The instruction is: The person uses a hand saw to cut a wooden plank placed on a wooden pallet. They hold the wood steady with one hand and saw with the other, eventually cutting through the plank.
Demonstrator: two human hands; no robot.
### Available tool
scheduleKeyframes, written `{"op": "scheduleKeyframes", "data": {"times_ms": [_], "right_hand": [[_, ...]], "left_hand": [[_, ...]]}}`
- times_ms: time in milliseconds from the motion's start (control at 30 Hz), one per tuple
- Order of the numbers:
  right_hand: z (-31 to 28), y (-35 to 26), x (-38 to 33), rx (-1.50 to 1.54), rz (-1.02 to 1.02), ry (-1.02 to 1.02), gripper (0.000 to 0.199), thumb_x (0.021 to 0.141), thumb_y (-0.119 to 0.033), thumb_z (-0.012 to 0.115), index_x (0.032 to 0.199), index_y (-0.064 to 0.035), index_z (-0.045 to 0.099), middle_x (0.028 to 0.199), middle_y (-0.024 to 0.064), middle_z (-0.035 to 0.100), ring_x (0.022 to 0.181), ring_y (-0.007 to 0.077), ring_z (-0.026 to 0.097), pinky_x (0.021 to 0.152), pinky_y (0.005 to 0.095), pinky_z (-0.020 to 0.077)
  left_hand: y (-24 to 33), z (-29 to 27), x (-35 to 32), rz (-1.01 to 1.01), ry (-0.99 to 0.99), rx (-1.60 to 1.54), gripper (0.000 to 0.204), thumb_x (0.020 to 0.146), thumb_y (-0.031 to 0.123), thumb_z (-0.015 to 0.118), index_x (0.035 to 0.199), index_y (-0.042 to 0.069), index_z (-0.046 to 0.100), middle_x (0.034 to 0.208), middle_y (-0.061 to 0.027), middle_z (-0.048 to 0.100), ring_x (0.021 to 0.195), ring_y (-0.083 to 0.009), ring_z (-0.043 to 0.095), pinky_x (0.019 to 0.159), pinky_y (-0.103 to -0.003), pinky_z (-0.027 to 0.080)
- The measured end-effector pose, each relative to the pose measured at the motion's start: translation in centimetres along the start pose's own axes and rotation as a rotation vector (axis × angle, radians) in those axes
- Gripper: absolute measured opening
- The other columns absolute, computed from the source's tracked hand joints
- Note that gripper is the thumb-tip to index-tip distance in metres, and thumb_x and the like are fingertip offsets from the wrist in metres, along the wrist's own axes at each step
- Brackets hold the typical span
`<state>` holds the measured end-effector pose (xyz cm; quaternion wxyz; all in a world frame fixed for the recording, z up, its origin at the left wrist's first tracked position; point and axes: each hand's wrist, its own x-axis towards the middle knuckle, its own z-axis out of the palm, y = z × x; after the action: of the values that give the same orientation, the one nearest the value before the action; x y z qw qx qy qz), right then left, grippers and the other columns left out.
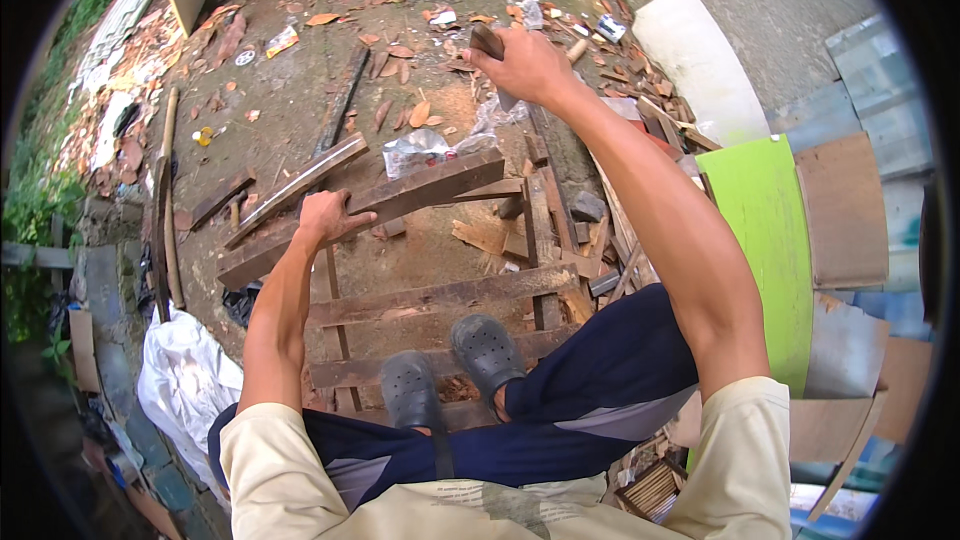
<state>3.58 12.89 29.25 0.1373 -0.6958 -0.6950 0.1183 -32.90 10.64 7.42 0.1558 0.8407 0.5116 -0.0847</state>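
My left hand [330, 217] rests palm down on a long weathered wooden plank [420, 190] that lies slanted across a rough wooden pallet frame [440, 295]. My right hand [525, 65] is raised above the ground, fingers closed around the dark handle of a tool [488, 40]; the tool's head is hidden behind the hand. Both of my feet in dark clogs [450, 370] stand on the pallet slats below.
Dry leaves, wood scraps and crumpled clear plastic [420, 148] litter the dirt ground. A green board [765, 230] and brown panels [842, 210] lean at the right. A white sack [185, 380] lies at the left, beside long poles [165, 190].
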Motion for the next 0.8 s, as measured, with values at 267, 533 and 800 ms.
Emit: {"op": "scheduleKeyframes", "data": {"times_ms": [267,533,800], "right_hand": [[9.6,-6.8,4.9,0.069,-0.099,-0.202,0.051,0.097,-0.053,0.062,0.127,-0.0125,0.067,0.117,0.0192,0.073,0.114,0.0402,0.067,0.094,0.0518,0.0533],[13.7,-19.3,4.7,0.214,-0.286,-0.327,0.043,0.099,-0.046,0.063,0.122,-0.0111,0.072,0.12,0.0166,0.073,0.115,0.0354,0.069,0.096,0.0496,0.0529],[15.8,-26.1,2.9,0.292,-0.457,-0.337,0.046,0.098,-0.049,0.062,0.12,-0.0097,0.068,0.118,0.0197,0.072,0.114,0.0391,0.067,0.095,0.0503,0.0517]], "left_hand": [[-4.7,-3.4,-13.6,-0.28,0.184,0.078,0.081,0.074,0.081,0.068,0.099,0.005,0.074,0.076,-0.0198,0.072,0.073,-0.0389,0.072,0.068,-0.047,0.056],[-5.9,-7.2,-21.6,-0.584,0.093,0.232,0.077,0.076,0.078,0.068,0.093,0.003,0.071,0.078,-0.0209,0.072,0.077,-0.0401,0.072,0.069,-0.049,0.055],[-6.5,-10.9,-26.2,-0.708,0.077,0.338,0.078,0.077,0.081,0.065,0.09,0.004,0.07,0.075,-0.0169,0.072,0.073,-0.0364,0.072,0.064,-0.047,0.055]]}}
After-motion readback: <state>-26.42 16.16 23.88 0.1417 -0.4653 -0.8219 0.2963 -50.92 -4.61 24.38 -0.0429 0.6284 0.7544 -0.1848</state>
